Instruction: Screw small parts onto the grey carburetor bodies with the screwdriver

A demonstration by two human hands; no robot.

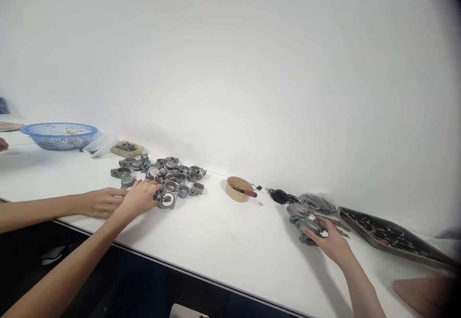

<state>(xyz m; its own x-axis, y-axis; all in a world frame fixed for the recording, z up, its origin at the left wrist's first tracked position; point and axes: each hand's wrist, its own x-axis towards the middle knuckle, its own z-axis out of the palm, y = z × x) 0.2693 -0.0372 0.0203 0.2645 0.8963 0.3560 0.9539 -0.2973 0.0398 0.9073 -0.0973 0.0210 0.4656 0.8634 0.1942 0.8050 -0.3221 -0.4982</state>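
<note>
My left hand [141, 197] reaches in from the lower left, its fingers closed on a grey carburetor body [167, 200] with a pale round opening facing up. This part is at the front edge of a pile of similar grey cast-metal parts [180, 177]. To the right, my right hand [329, 238] has its thumb and fingers around another grey carburetor part [311, 226]. That one belongs to a small cluster of castings [297, 209]. A co-worker's hand [103, 202] rests on the table just left of my left hand.
A tan bowl [234, 196] with small brassy pieces and a red-handled tool [249, 193] stands mid-table. Black rings [279, 196] and a dark tray [389, 248] of small parts lie right. A blue basket [59, 142] and yellowish tray [126, 153] stand left. Another person's blurred arm [425, 291] shows right.
</note>
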